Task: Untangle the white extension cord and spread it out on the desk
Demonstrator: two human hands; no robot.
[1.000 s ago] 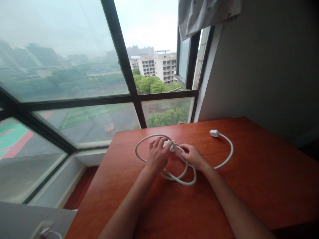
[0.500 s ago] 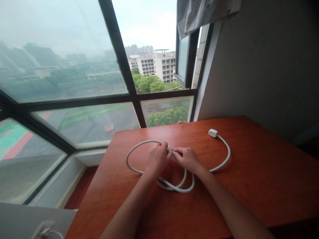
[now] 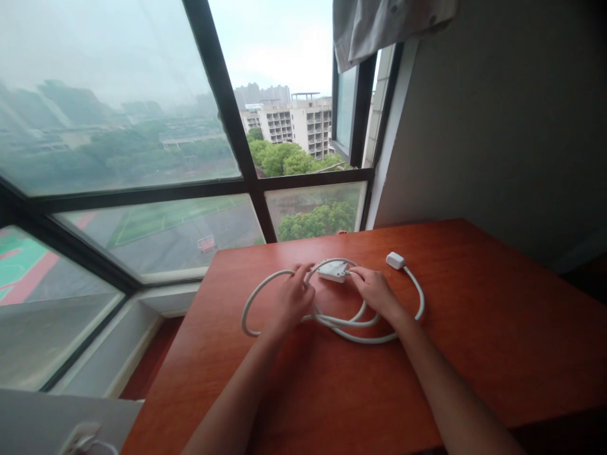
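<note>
A thick white cable [image 3: 367, 340] lies in loose loops on the reddish-brown table. At its far middle part is a flat white block [image 3: 332, 270], with the cable coming out of its right side. My right hand [image 3: 375, 292] pinches the cable right beside this block. My left hand [image 3: 294, 296] is closed on a loop of the cable, left of the block; its fingertips are partly hidden. The cable's free end, a small white plug-like end piece [image 3: 394, 260], rests on the table to the right.
The wooden table [image 3: 488, 316] reaches up to the window frame [image 3: 256, 184] at the back. A window panel [image 3: 348, 107] stands open under a hanging cloth [image 3: 389, 25]. A grey wall [image 3: 493, 126] is on the right. At the lower left is a wall socket [image 3: 83, 439] with something white plugged in.
My right hand has moved right and away from the left, drawing the cable's loops rightward. The white block now shows between and beyond the hands. The free end has shifted slightly left.
</note>
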